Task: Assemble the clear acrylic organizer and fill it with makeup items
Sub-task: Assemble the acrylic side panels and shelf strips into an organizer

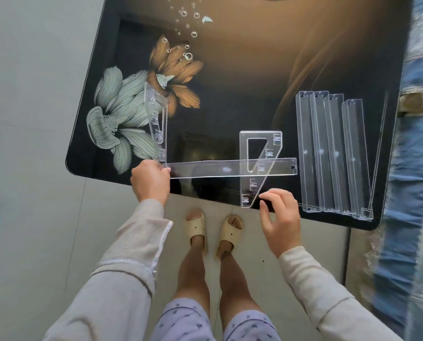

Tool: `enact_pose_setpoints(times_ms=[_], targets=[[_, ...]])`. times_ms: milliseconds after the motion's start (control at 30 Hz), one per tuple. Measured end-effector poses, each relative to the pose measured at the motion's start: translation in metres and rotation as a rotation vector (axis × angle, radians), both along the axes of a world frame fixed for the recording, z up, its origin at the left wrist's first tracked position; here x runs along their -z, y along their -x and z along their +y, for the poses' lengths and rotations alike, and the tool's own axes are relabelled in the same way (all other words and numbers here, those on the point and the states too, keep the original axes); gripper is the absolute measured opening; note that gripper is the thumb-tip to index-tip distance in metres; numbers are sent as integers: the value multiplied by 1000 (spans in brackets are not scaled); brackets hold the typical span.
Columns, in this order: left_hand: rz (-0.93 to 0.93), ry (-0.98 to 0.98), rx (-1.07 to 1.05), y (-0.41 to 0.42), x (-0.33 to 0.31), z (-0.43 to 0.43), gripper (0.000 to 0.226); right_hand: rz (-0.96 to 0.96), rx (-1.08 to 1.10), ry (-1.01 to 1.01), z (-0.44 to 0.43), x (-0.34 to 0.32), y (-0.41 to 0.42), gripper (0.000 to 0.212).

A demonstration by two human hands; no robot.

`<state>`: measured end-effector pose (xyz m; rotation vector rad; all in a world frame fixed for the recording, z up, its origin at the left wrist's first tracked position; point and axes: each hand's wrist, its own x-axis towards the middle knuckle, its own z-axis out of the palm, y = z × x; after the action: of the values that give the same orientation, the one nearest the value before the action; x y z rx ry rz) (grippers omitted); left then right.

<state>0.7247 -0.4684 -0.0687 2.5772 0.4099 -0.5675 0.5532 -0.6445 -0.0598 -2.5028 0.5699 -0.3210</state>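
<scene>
Clear acrylic parts on the table, assembly only just started.
At centre-left the left hand [151,180] grips the end of a long tray [205,169] where it meets the upright side panel [160,124]; whether the joint has seated is hard to make out. The right hand [279,217], fingers curled, is at the lower corner of a second side panel [243,143] lying flat on the table [230,107]; I cannot tell if it pinches it. Four trays [328,153] wait at the right, unfitted. No makeup is in view.
</scene>
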Motion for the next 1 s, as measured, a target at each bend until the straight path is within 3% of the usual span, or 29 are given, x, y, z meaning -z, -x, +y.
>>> enact_pose_setpoints(times_ms=[133, 200, 400, 600, 767, 1000], targets=[[-29, -25, 41, -9, 2, 7, 21, 273, 522, -385, -8, 6, -23, 23], [-35, -16, 45, -11, 2, 10, 22, 365, 678, -477, -12, 11, -46, 37], [-36, 39, -10, -13, 1, 17, 20, 486, 713, -232, 1, 21, -90, 62], [-31, 30, 0, -14, 1, 21, 21, 532, 756, -205, -9, 23, -90, 48], [-32, 10, 8, -18, 0, 29, 21, 486, 821, -269, -18, 17, -83, 40], [-56, -15, 27, -25, 0, 35, 22, 76, 938, -664, -32, 11, -66, 39]])
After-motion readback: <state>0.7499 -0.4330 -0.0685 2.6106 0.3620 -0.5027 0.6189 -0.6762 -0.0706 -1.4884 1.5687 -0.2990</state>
